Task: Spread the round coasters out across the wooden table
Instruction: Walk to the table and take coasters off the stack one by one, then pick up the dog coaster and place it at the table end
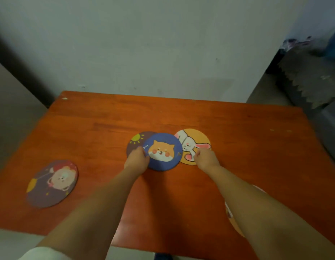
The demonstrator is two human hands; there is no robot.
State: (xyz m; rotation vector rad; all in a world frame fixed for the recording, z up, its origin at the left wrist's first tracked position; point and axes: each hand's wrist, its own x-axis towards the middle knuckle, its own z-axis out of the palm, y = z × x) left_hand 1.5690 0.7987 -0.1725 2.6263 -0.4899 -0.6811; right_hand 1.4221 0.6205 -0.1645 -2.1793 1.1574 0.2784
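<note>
At the centre of the desk point(238, 117), we slide the overlapped coasters apart flat, without lifting. Our left hand point(137, 158) pinches the blue dog coaster point(163, 152), which covers the sun coaster point(136, 140); our right hand point(205, 158) presses curled on the rabbit coaster point(195, 141). The bear coaster point(52, 183) lies separated near the left edge.

Three overlapping coasters at bench point(181, 113) centre: dog coaster point(163, 152) on top, sun coaster point(135, 140) left beneath, rabbit coaster point(195, 142) right beneath. Bear coaster point(52, 183) lies apart, front-left.
</note>
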